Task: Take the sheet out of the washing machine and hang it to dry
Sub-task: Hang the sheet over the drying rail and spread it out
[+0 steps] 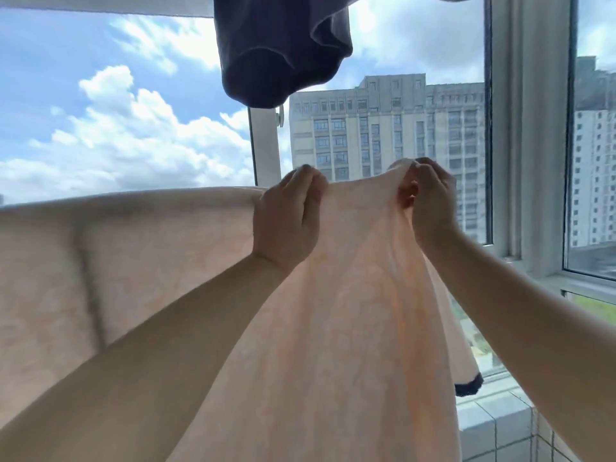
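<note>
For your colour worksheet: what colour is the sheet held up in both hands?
Pale peach-pink, with a dark navy edge at its lower right corner; the sheet shows in the head view.

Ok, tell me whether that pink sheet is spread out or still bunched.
Partly spread. The sheet hangs flat on the left; both hands, left and right, grip its gathered top edge.

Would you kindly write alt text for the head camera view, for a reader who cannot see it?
Both hands, the left hand and the right hand, pinch the top edge of a pale peach sheet that hangs draped in front of a window. A dark garment hangs overhead, with blue sky, clouds and a tall building beyond.
</note>
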